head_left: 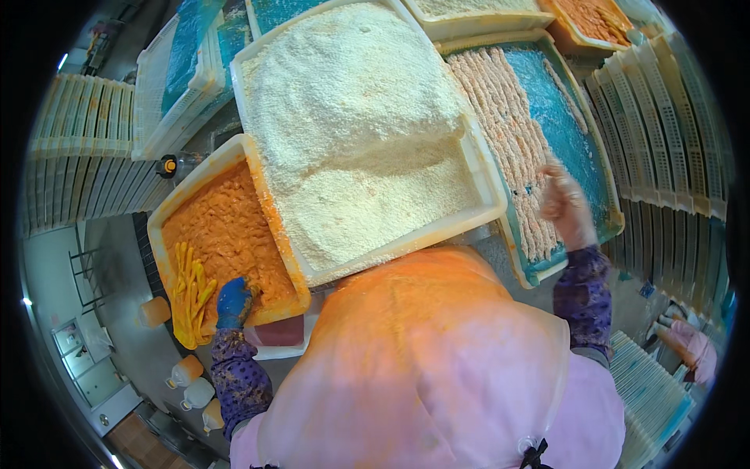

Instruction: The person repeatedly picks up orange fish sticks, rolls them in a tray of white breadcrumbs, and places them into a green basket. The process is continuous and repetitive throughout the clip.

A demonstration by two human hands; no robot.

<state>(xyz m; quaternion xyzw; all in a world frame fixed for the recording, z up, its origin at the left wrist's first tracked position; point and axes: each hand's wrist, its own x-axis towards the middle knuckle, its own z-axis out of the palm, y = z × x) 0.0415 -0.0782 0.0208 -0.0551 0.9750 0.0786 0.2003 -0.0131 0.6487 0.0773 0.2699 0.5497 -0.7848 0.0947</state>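
Workroom: grey floor (117, 273), with stacked trays (664, 133) on the right and more on the left; a co-worker (691, 344) in pink stands far right.
Left grip (233, 303): blue-gloved, fingers bent at the orange mix (223, 215), by the near rim; I cannot tell whether it closes on a lump.
Right grip (568, 203): fingers partly curled, blurred, over the right edge of the packed strips (500, 117); I cannot tell whether it holds or touches one.
Orange mix count: two tubs, the near tub (269, 314) at left and a far tub (558, 31) at upper right.
Crumb count: two tubs, the large tub (488, 172) in the middle and another behind it, both holding pale crumbs (351, 86).
Lined tray (614, 199): one at the right, blue-lined; strips packed side by side on its left, too tight to count, plus a separate line of strip near its right wall.
Yellow gloves (187, 293): one bundle, draped over the near tub's left rim.
Bottles (185, 371): four on the floor at lower left, three with orange or yellowish contents, one whitish.
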